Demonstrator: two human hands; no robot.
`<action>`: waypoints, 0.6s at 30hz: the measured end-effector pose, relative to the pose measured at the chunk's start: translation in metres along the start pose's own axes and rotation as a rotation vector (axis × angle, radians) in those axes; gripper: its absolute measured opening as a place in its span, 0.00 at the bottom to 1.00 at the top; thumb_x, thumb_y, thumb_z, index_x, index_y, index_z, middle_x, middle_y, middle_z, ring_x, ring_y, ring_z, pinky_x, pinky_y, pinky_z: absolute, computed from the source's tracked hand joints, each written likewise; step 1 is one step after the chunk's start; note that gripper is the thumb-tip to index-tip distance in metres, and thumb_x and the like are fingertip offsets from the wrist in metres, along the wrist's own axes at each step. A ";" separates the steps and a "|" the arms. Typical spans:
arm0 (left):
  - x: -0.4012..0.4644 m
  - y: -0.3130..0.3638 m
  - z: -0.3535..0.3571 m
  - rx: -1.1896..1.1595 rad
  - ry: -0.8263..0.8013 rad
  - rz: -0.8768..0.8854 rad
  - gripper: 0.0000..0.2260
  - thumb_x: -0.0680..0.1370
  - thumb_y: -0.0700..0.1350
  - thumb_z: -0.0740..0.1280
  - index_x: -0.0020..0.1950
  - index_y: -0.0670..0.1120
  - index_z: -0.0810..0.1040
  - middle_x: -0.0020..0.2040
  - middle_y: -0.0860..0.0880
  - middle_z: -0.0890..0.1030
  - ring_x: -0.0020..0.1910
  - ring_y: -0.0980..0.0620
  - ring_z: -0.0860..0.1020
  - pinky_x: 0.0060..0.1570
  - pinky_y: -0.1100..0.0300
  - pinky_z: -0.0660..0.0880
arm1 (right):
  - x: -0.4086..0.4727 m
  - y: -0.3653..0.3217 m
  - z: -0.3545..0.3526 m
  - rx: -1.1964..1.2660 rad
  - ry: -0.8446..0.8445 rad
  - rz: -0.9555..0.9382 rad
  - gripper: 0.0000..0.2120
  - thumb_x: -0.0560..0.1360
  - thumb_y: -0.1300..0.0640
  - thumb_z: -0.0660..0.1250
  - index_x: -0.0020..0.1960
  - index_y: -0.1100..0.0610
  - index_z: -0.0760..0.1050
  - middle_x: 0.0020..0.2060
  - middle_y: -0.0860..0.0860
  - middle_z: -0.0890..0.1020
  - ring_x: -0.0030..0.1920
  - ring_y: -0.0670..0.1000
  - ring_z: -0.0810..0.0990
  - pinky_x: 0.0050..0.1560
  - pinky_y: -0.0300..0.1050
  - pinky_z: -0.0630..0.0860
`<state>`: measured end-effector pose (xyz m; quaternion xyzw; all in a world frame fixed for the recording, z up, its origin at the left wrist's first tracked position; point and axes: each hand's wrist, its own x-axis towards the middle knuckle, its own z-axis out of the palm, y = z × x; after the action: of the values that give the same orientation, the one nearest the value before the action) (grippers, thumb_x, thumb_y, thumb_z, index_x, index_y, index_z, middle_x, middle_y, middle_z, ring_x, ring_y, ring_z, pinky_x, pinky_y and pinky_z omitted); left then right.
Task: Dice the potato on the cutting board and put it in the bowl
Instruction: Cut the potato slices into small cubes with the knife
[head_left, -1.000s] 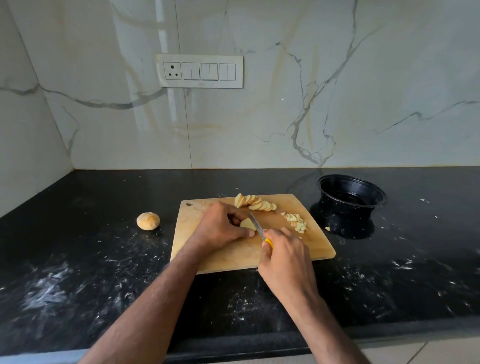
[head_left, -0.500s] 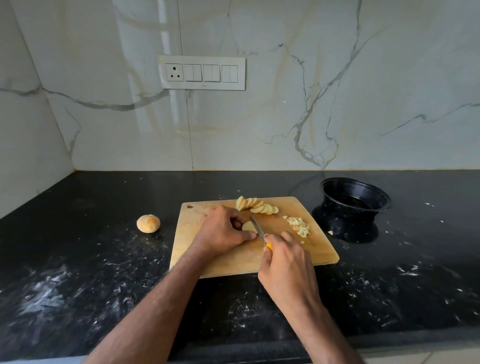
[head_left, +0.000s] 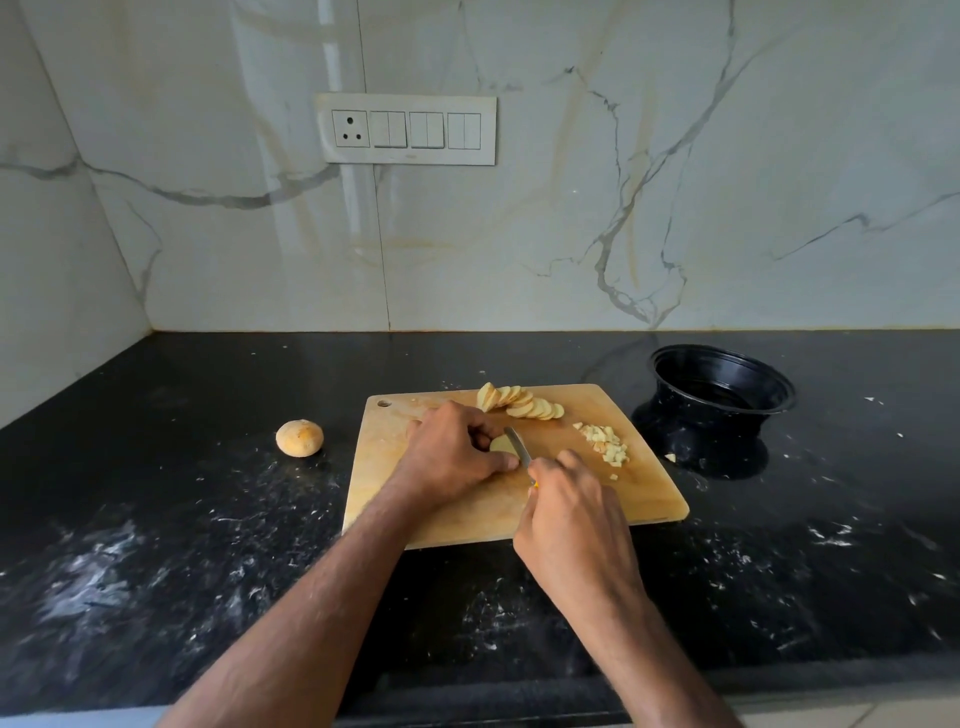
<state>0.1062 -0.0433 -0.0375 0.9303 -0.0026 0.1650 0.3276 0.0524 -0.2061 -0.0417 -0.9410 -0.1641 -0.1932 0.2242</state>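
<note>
Wooden cutting board lies flat on the black speckled surface, its hanging hole at the far-left corner.

Left hand rests on the middle of the board, knuckles up, fingers curled down over a pale potato slice and pinning it to the board. Only a small part of the slice shows, between the curled fingers and the thumb; the rest is hidden under the hand.

Right hand sits over the near edge of the board, fingers wrapped tight round a knife; a sliver of yellow handle shows at the top of the fist. The blade runs away from the fist toward the far-left and lies against the exposed right side of the held slice, just beside the left fingertips. Whether the edge has entered the slice cannot be told.

Along the far edge of the board: a fanned row of potato slices, overlapping and leaning. Toward the right edge of the board: a small heap of diced potato, apart from both hands.

Off the board's right side stands a black bowl, mouth up. One stray potato bit lies on the surface between board and bowl. Off the board's left side, well apart, a whole unpeeled potato.
</note>
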 end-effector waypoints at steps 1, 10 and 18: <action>0.000 0.000 0.000 -0.001 -0.001 -0.001 0.12 0.67 0.54 0.81 0.42 0.49 0.83 0.38 0.52 0.82 0.42 0.49 0.78 0.52 0.44 0.77 | 0.002 -0.001 0.001 -0.008 -0.001 -0.003 0.10 0.78 0.60 0.65 0.58 0.53 0.77 0.50 0.46 0.75 0.43 0.49 0.81 0.43 0.42 0.76; 0.000 -0.001 0.000 0.014 -0.005 0.015 0.13 0.69 0.55 0.79 0.41 0.47 0.82 0.37 0.52 0.81 0.41 0.51 0.77 0.52 0.44 0.76 | 0.011 -0.004 0.002 -0.001 -0.035 -0.037 0.11 0.79 0.60 0.64 0.61 0.53 0.76 0.52 0.47 0.76 0.45 0.48 0.80 0.44 0.41 0.77; -0.001 0.001 0.000 0.029 -0.004 -0.015 0.09 0.72 0.55 0.77 0.47 0.54 0.84 0.42 0.58 0.80 0.47 0.55 0.76 0.59 0.43 0.74 | -0.019 0.011 -0.014 0.050 -0.033 -0.034 0.12 0.80 0.58 0.63 0.62 0.52 0.77 0.51 0.43 0.75 0.47 0.47 0.80 0.46 0.41 0.79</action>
<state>0.1054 -0.0442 -0.0368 0.9352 0.0060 0.1609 0.3154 0.0361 -0.2268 -0.0429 -0.9353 -0.1885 -0.1770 0.2415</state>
